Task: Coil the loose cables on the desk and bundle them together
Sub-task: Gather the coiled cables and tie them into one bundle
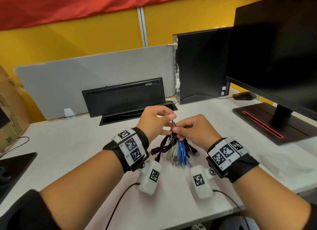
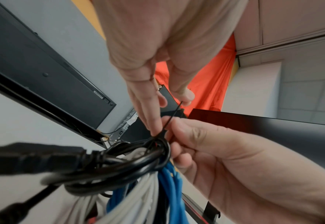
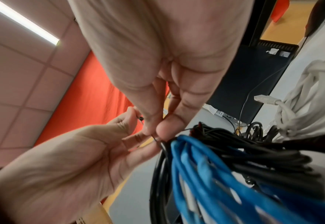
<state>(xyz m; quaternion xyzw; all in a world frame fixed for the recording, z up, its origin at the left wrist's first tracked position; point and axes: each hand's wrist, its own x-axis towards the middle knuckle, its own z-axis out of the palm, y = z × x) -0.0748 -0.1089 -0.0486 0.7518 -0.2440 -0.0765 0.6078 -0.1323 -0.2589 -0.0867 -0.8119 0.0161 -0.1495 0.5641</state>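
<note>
A bundle of coiled cables [image 1: 175,149], black [image 2: 119,166], blue [image 3: 196,166] and pale grey [image 2: 138,197], hangs under both hands above the white desk [image 1: 68,144]. A thin black zip tie [image 2: 169,121] loops round the top of the bundle. My left hand [image 1: 171,117] pinches the tie's free tail between thumb and fingertip, held upward. Just below and to the right, my right hand [image 1: 175,131] pinches the tie where it meets the cables [image 3: 158,142]. Whether the bundle's lower ends touch the desk I cannot tell.
A black keyboard [image 1: 123,95] leans against the grey partition [image 1: 85,75] behind a desk cable slot [image 1: 137,113]. A PC tower [image 1: 200,66], a monitor [image 1: 274,49] with its base [image 1: 267,123] and a mouse [image 1: 243,95] stand right. A cardboard box [image 1: 10,106] sits left.
</note>
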